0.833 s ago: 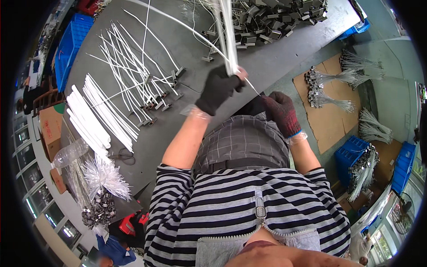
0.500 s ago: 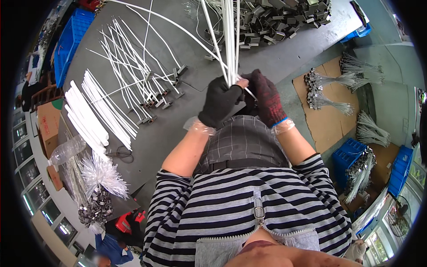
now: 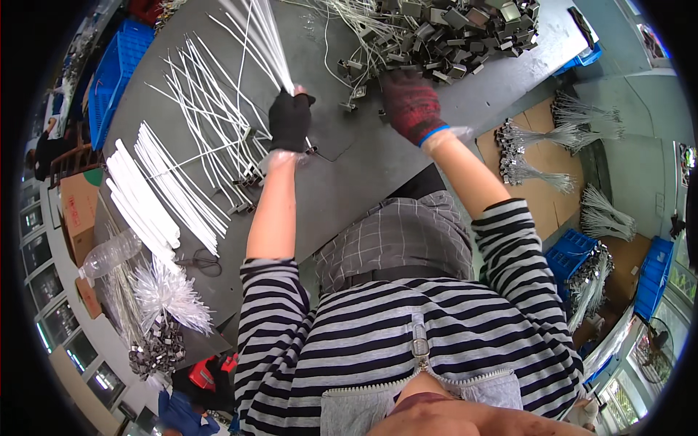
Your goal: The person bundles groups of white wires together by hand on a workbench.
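Note:
In a black glove, my left hand [image 3: 289, 122] is closed round a bundle of thin white tubes [image 3: 270, 54], which fan up and away over the grey table. A small metal end piece [image 3: 313, 150] shows just below that hand, on the table side. My right hand [image 3: 412, 107], in a dark red and black glove, reaches to the near edge of a heap of dark metal clips [image 3: 454, 43] with thin wires. Its fingertips are hidden among the clips, so their grip does not show.
Left on the table [image 3: 349, 163] lie wired pieces in white sleeves [image 3: 211, 123], loose white tubes [image 3: 145, 196], scissors [image 3: 203, 261] and a plastic bottle [image 3: 109, 254]. Finished-looking wire bundles [image 3: 542, 131] rest on cardboard at right, near a blue crate [image 3: 571, 254].
My hands were together near my lap and have parted. The left moved left and forward with the white tubes; the right went forward to the clip heap.

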`<state>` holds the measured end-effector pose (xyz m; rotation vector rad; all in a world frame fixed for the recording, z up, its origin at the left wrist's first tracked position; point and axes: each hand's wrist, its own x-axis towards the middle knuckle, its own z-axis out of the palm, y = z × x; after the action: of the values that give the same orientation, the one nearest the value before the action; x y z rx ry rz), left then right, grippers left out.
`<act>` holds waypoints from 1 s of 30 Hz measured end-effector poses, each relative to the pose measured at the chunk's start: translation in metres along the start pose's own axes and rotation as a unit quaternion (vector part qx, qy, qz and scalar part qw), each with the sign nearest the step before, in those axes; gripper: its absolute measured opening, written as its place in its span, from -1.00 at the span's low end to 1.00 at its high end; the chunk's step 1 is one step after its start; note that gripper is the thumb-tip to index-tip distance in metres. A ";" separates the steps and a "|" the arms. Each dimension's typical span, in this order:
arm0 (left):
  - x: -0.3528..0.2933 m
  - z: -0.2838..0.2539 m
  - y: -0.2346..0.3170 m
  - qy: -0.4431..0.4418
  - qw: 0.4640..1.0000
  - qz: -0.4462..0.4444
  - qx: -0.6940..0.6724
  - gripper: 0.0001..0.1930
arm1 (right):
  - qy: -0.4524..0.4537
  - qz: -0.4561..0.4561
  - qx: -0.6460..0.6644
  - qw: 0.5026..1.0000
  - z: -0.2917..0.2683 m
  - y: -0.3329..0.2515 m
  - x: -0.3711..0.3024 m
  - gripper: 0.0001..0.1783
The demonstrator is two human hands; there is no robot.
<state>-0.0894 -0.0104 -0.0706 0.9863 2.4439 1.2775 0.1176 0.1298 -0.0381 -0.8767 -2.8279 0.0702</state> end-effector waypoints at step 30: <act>-0.058 -0.071 0.074 0.078 0.883 -0.199 -0.417 -0.71 | -0.005 0.134 0.201 0.970 -0.010 0.017 0.002 -0.75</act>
<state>-0.0449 -0.0645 0.0242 0.1438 1.7022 1.9934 0.1276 0.1448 -0.0295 -1.1438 -2.5420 0.6592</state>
